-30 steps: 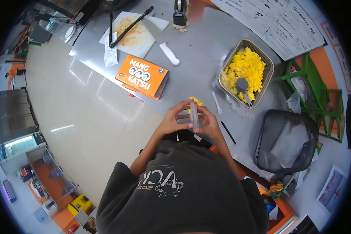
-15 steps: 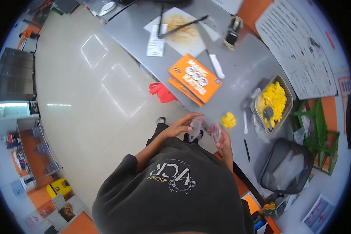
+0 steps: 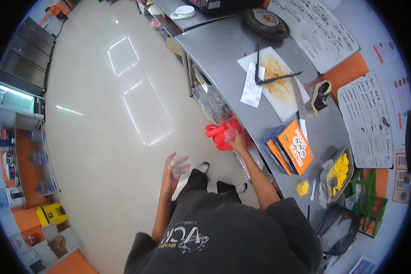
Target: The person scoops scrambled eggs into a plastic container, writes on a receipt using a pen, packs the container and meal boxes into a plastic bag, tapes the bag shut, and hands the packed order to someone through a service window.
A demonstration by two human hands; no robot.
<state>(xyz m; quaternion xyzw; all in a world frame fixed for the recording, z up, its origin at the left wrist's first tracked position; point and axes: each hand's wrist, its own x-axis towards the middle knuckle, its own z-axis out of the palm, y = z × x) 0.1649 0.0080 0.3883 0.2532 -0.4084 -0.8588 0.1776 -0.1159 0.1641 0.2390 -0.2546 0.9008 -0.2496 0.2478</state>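
Observation:
Over the floor, my left hand (image 3: 169,176) is closed on a clear plastic cup (image 3: 181,168), its exact shape hard to make out. My right hand (image 3: 237,144) reaches out along the table's front edge, gripping a small clear round plastic piece, a lid or cup (image 3: 230,134). Behind it hangs a red plastic bag (image 3: 214,132) below the tabletop, and its colour shows through the clear piece. On the table, a small mound of yellow food (image 3: 302,187) sits near a metal tray (image 3: 351,171) of the same yellow food (image 3: 339,173) with a spoon in it.
Orange printed boxes (image 3: 298,148) stand on the steel table (image 3: 214,43). Farther off are a stained white cutting board (image 3: 283,98), black tongs (image 3: 278,78), a receipt (image 3: 252,86), a knife (image 3: 302,128) and a tape dispenser (image 3: 321,97). A white scale (image 3: 182,12) is at the far end.
My hands have moved apart, the left over the floor and the right forward to the red bag, each still with a clear plastic piece. The view has shifted toward the table's far end.

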